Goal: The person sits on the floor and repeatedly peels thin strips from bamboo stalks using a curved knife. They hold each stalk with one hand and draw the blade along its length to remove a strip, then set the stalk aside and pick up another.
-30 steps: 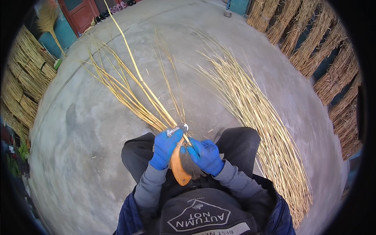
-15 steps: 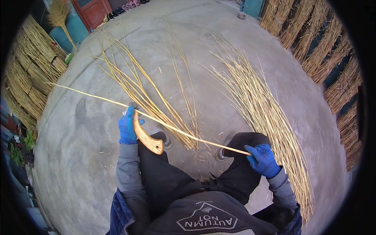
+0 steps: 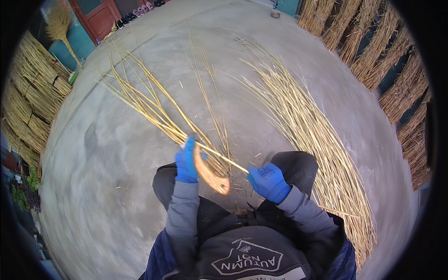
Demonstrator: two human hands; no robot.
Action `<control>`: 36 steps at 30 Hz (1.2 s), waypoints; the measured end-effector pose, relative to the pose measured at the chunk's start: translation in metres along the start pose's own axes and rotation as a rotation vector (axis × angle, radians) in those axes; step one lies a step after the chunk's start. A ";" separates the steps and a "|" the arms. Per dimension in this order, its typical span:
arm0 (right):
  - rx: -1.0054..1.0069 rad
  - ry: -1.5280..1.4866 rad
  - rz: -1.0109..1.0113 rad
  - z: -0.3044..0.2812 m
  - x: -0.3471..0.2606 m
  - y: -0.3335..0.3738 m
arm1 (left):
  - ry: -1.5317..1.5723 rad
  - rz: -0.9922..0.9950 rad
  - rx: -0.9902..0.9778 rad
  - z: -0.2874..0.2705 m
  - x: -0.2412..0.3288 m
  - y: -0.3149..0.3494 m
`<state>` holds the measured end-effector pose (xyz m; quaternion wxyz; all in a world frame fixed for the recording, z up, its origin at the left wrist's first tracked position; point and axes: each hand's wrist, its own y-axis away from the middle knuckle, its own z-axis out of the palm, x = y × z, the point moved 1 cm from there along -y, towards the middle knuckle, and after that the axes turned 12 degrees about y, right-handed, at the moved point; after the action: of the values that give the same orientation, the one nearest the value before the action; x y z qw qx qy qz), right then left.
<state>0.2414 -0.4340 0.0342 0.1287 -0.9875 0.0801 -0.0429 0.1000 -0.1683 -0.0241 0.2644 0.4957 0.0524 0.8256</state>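
My left hand [image 3: 187, 163], in a blue glove, is closed around a tool with a curved wooden handle [image 3: 212, 177]; its working end is hidden by the fingers. A thin pale stick [image 3: 223, 157] runs from beside the tool toward my right. Its end near my right is gripped by my right hand [image 3: 269, 182], also gloved in blue. The stick's far part overlaps a loose group of yellow sticks [image 3: 163, 123] on the floor, so I cannot tell where it ends.
A large heap of pale sticks [image 3: 317, 144] lies to my right. A few thin stems [image 3: 208, 79] lie ahead. Tied bundles [image 3: 35, 88] stand along the left wall and more bundles [image 3: 394, 60] along the right. A broom [image 3: 59, 28] leans near a red door [image 3: 95, 18].
My left hand with the tool has moved right and nearer to me. My right hand has come left, so the hands are closer together, with less stick between them.
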 end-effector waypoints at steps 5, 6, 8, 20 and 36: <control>-0.020 -0.124 -0.050 -0.067 0.050 0.096 | -0.070 0.270 0.088 -0.112 0.132 -0.082; 0.038 -0.175 -0.035 -0.074 0.055 0.106 | -0.116 0.281 0.034 -0.121 0.137 -0.083; -0.099 -0.193 0.013 -0.081 0.063 0.114 | -0.161 0.287 -0.004 -0.124 0.144 -0.078; 0.013 -0.247 0.054 0.007 0.002 -0.048 | -0.102 -0.023 -0.211 0.040 -0.015 0.040; -0.108 0.314 0.285 -0.099 0.219 0.268 | -0.077 0.439 0.204 -0.296 0.288 -0.135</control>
<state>0.4070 -0.7512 0.0737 0.0663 -0.9529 0.2400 -0.1733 -0.2047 0.1396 0.0078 0.0292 0.5502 0.0164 0.8344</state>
